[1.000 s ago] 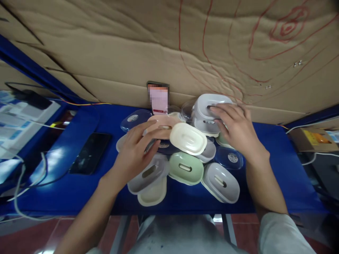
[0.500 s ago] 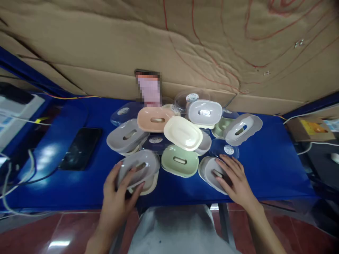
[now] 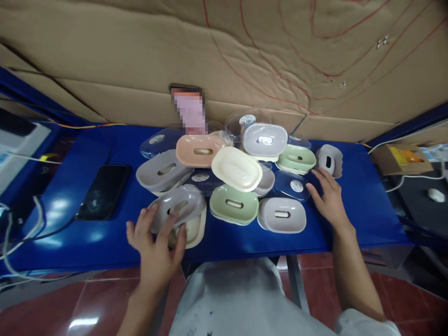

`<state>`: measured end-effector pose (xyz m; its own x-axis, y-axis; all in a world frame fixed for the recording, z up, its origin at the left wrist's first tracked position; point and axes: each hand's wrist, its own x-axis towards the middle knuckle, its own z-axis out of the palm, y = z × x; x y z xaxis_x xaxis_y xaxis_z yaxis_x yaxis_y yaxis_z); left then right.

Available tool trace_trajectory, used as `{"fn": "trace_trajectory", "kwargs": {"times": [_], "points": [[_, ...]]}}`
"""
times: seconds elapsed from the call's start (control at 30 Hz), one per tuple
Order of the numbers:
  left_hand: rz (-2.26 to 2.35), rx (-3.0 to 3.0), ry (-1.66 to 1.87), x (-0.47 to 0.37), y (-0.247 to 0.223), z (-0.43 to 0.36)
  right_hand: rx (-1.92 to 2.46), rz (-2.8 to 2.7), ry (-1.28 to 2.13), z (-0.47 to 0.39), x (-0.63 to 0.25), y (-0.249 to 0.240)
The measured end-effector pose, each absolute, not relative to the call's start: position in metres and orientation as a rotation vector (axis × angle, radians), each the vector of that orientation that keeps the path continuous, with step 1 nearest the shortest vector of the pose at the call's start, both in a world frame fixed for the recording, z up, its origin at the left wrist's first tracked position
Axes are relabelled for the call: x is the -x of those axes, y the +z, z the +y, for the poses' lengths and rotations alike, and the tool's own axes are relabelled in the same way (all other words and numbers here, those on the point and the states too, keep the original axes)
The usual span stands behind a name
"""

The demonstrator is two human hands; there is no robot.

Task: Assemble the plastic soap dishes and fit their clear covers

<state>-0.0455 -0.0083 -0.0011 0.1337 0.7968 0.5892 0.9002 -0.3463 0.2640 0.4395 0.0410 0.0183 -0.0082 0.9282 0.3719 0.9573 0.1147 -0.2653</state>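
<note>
The left hand point(image 3: 156, 247), fingers spread wide, touches a grey dish point(image 3: 191, 201) whose long axis slants away rightward; the right hand point(image 3: 331, 201), fingers apart, nears a clear lid point(image 3: 284, 185).

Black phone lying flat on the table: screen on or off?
Off, by its look: the black phone shows a dark screen, no lit display.

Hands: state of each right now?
Left hand: fingers spread over the grey dish; grip can't be told.
Right hand: open, holding nothing, beside the clear lid.
</note>
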Motion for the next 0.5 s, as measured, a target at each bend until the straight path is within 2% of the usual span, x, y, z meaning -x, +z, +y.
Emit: {"fn": "trace_trajectory", "kwargs": {"times": [0.1, 0.27, 0.37, 0.5], "points": [[-1.434, 2.454, -0.919, 0.025, 0.010, -0.008, 1.733, -2.004, -0.066, 0.020, -0.423, 0.030], [-1.160, 2.797, -0.544, -0.021, 0.031, 0.017, 1.442, -2.518, 0.317, -0.025, -0.373, 0.045], [-1.090, 2.906, -0.591, -0.035, 0.038, 0.035, 1.386, -2.517, 0.267, -0.032, -0.365, 0.045], [-1.227, 2.993, -0.821, -0.040, 0.042, 0.040, 1.354, -2.345, 0.216, -0.027, -0.377, 0.049]]}}
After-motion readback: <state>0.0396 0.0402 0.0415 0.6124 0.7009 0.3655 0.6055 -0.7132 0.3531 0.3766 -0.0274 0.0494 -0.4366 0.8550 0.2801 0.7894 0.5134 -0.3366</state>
